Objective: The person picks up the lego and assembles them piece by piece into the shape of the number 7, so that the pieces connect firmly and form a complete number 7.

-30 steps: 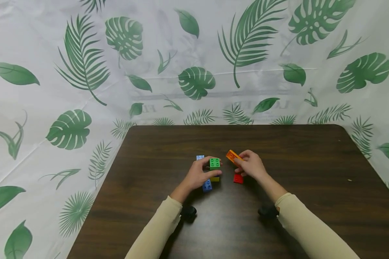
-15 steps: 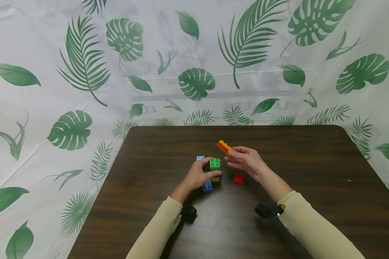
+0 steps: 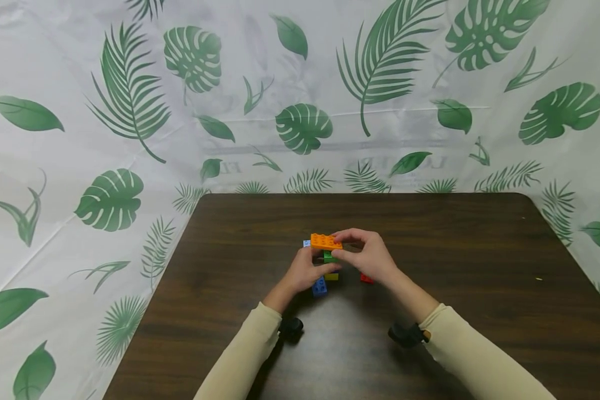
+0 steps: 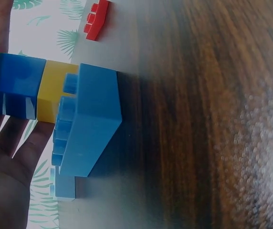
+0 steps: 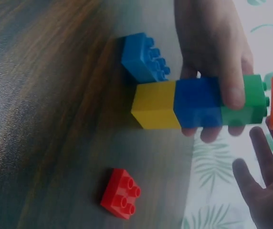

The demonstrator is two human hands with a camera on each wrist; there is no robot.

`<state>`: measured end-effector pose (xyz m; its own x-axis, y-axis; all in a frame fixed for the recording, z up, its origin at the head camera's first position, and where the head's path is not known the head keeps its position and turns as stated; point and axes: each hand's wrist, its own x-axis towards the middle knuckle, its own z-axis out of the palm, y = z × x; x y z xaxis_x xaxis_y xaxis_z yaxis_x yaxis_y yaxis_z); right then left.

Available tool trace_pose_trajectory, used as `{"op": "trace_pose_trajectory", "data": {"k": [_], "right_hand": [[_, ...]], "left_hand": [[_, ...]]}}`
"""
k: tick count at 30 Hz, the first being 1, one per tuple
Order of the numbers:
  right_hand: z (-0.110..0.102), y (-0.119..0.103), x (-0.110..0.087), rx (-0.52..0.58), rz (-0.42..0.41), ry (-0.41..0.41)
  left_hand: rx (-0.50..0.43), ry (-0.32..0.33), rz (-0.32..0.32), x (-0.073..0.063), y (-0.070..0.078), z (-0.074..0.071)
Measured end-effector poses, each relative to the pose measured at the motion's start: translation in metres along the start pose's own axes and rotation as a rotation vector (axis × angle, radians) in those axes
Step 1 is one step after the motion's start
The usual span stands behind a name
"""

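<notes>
Left hand (image 3: 305,272) is gripping the upright brick tower (image 5: 197,102), right hand (image 3: 370,256) is pinching the orange brick (image 3: 325,241) just above it. Honestly, I'm worrying: if that's going on crooked or the push is landing off-centre, the tower might be tipping.

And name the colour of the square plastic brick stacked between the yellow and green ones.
Dark blue: that square plastic brick shows best in the right wrist view.
</notes>
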<state>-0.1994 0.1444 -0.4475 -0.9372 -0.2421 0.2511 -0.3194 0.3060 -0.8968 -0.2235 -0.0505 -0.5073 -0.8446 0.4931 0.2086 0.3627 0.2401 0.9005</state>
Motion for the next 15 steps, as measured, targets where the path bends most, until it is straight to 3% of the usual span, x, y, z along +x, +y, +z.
{"op": "trace_pose_trajectory", "data": {"k": [7, 15], "right_hand": [[0.0084, 0.0024, -0.0044, -0.129, -0.061, 0.009], [0.0085, 0.0044, -0.0072, -0.173, -0.071, 0.026]], "left_hand": [[-0.037, 0.029, 0.042, -0.0016, -0.0014, 0.0019], [-0.033, 0.035, 0.052, -0.0027, -0.0022, 0.0032]]}}
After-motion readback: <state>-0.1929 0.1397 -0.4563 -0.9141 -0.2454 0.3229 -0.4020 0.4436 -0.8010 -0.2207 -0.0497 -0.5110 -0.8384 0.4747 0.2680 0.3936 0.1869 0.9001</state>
